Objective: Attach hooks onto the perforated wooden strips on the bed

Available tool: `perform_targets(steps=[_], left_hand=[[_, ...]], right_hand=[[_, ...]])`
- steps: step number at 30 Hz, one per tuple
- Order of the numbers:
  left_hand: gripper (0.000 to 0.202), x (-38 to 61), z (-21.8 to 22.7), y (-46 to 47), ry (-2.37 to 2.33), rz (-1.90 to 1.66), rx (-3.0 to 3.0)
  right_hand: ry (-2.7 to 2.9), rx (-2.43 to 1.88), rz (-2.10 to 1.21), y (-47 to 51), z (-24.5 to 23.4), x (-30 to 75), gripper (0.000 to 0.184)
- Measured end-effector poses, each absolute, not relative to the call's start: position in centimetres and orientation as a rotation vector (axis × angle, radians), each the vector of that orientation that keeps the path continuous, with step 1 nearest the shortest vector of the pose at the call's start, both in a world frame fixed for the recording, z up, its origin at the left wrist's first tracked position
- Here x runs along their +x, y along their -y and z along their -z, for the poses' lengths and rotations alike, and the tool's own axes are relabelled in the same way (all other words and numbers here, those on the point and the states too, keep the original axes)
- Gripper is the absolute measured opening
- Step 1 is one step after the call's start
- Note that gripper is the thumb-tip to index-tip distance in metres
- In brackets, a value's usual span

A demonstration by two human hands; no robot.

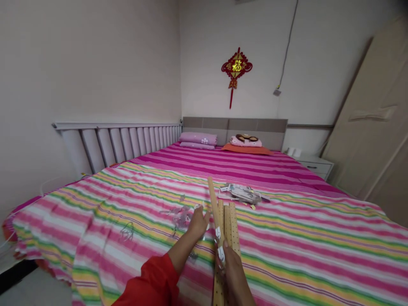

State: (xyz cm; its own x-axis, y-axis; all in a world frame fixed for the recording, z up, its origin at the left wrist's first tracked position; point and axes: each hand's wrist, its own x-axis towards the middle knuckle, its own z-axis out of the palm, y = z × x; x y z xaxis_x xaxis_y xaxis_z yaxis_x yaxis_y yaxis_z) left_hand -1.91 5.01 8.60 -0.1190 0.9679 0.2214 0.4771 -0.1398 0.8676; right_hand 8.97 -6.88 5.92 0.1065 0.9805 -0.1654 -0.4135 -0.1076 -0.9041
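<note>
My right hand is closed around a long, narrow wooden strip, which tilts up and away over other strips. Two white plastic clips sit along the held strip, one right by my right thumb. Beneath it, several wooden strips with rows of holes lie side by side on the bed. To the left, my left hand reaches over small white pieces, thumb and fingers apart; its fingertips are close to a white piece, and contact is unclear. Crumpled clear plastic bags lie beside it.
A pile of packaged parts lies beyond the strips. Thin wire-like pieces rest on the striped bedspread at left. Pillows and a headboard are at the far end, a white nightstand at right.
</note>
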Motion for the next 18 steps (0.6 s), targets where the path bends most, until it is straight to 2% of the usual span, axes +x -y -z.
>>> perform_targets(steps=[4,7,12,18], left_hand=[[0.039,-1.4,-10.0,-2.4,-1.545,-1.195,1.646],[0.047,0.0,-10.1,0.8,-1.423,-1.121,1.608],[0.037,2.0,-8.2,3.8,-1.414,-1.368,1.481],[0.037,1.3,-7.1,2.3,-1.375,-1.446,1.371]], right_hand=[[0.773,-1.039,-1.293,6.2,-6.0,9.4,0.046],[0.879,-1.075,-1.183,5.6,-6.1,9.5,0.052],[0.918,-1.115,-1.002,4.9,-5.5,8.8,0.061],[0.910,-1.077,-1.130,4.9,-5.5,8.0,0.064]])
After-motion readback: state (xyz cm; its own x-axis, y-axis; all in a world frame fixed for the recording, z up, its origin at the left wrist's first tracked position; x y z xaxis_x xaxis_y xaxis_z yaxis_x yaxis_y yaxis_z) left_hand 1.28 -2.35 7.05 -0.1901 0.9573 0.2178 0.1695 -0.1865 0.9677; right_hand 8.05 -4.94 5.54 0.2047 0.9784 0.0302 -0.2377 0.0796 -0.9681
